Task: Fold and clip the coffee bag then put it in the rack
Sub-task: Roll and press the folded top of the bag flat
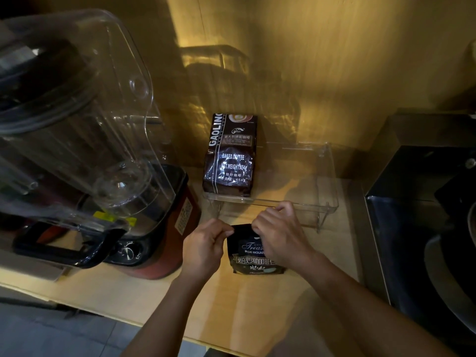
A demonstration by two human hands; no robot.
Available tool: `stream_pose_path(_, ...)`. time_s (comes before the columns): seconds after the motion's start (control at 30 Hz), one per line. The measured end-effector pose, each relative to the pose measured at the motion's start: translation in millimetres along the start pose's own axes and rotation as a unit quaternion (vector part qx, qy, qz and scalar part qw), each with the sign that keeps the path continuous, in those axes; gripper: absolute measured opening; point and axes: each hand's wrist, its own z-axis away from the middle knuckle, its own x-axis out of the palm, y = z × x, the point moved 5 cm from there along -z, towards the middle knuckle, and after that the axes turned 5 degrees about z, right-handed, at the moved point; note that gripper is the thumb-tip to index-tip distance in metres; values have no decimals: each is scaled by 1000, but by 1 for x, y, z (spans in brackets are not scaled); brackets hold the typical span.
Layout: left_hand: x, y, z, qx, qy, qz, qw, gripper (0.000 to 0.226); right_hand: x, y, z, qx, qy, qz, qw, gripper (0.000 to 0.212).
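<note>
While dim yellow light falls on the wooden counter (pixel 257 313), the left hand (pixel 206 247) and right hand (pixel 279 231) pinch the top of the dark coffee bag (pixel 253 258) standing before the clear rack (pixel 327 184) (another bag (pixel 231 155) inside); a blender (pixel 85 140) crowds left

One head-worn wide-angle view looks forward and steeply down onto the bench (pixel 257 310), close above it. The rack (pixel 327 181) sits mid-frame against the wall; the forearms enter from the bottom edge, and the hands (pixel 278 235) work just before the rack.
</note>
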Motion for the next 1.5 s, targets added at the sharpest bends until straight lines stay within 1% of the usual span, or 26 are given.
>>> stream_pose_path(0.13,2,1,-2,10,-2,8,1000,6,-6,26,13,50,19,-25,998,15)
stream_pose_path(0.3,-10,-19,2,-45,36,21,998,7,-20,75,42,152,22,-23,988,9)
stream_pose_path(0.37,-12,-22,1,-29,30,6,999,7,-29,86,46,174,40,-37,983,9)
stream_pose_path(0.47,-9,-20,-4,-36,39,22,998,8,-38,75,35,135,64,-63,987,8)
stream_pose_path(0.53,-6,-18,-5,-37,45,44,997,9,-35,56,28,90,63,-71,991,11)
stream_pose_path(0.6,-5,-19,-4,-33,42,61,997,12,-25,39,24,64,55,-74,994,11)
stream_pose_path(0.7,-8,-21,-2,-33,31,71,996,14,-11,23,16,62,44,-89,993,21)
stream_pose_path(0.77,-9,-21,-1,-31,24,75,996,14,-5,19,12,61,39,-102,992,24)
stream_pose_path(0.83,-10,-21,0,-33,19,80,996,13,-2,16,9,58,30,-111,992,18)
stream_pose_path(0.93,-10,-22,3,-45,14,92,995,13,0,16,6,54,27,-112,992,5)
stream_pose_path(1.0,-9,-21,4,-53,7,88,995,11,-1,17,6,63,37,-117,991,9)
stream_pose_path(1.07,-8,-21,2,-54,-4,58,997,8,-1,18,7,72,45,-121,989,12)
stream_pose_path(1.13,-7,-17,-1,-32,-23,13,999,5,-2,19,9,78,50,-117,989,13)
stream_pose_path(1.2,-6,-9,-4,13,-49,-25,998,1,-4,17,11,74,51,-121,989,14)
stream_pose_path(1.3,3,3,-7,64,-84,-46,993,4,-5,16,15,65,49,-126,989,14)
stream_pose_path(1.4,6,1,-9,30,-56,-5,998,6,-7,17,18,70,47,-129,988,11)
stream_pose_path(1.5,6,-5,-9,-2,-34,-2,999,5,-7,16,19,70,53,-129,988,12)
